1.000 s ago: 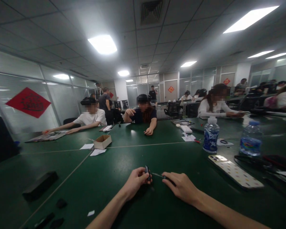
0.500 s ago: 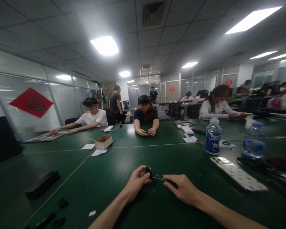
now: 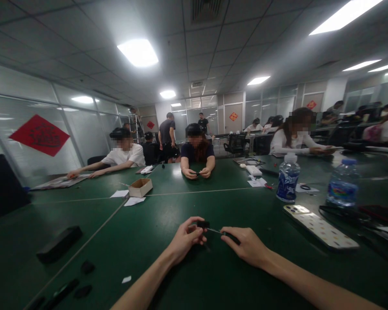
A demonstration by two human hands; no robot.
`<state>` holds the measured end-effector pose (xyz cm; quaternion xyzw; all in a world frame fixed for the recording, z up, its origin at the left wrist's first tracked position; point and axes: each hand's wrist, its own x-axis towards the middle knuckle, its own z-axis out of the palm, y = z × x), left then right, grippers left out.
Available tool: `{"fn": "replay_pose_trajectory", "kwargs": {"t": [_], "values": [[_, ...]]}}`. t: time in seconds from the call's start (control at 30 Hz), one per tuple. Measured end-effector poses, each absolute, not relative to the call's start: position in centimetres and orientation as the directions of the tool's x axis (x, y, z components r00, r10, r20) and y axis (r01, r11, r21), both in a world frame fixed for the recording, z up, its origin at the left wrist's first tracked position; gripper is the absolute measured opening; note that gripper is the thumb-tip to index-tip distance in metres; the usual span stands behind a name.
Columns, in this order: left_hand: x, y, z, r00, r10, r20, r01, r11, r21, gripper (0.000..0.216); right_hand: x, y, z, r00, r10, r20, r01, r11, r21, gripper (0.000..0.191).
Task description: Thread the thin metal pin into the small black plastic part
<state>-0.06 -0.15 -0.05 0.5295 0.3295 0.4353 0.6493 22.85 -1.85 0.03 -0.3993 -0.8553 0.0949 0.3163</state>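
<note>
Above the green table [image 3: 168,211], my left hand [image 3: 185,240] is closed on a small black block-like piece [image 3: 203,224], pinched by the thumb and fingers. My right hand [image 3: 250,246] grips what looks like a screwdriver [image 3: 215,231]; its thin metal shaft points left at the black piece. The tip lies close to the piece, but whether it touches cannot be made out. The screwdriver's handle is mostly covered by my fingers.
At left lie a long black case [image 3: 60,244], small black pieces [image 3: 88,267] and a white scrap [image 3: 126,279]. A cardboard box [image 3: 140,187] stands farther back. To the right are a phone [image 3: 321,227] and two bottles [image 3: 287,178]. A person [image 3: 198,153] sits opposite.
The black piece has turned in my left hand and now shows a flat, rectangular side. My right hand keeps its hold on the screwdriver. The view has shifted slightly.
</note>
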Motion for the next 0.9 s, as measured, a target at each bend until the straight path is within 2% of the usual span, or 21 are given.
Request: {"fn": "replay_pose_trajectory", "kwargs": {"t": [0.43,0.9], "values": [[0.01,0.01,0.15,0.399,0.917,0.011,-0.241,0.094,0.966,0.035,22.86,-1.88,0.25,-0.456,0.759,0.464,0.637,0.643,-0.426,0.030],[-0.14,-0.07,0.29,0.432,0.902,-0.010,-0.259,0.135,0.956,0.047,23.04,-1.72,-0.19,-0.490,0.742,0.457,0.614,0.666,-0.423,0.029]]}}
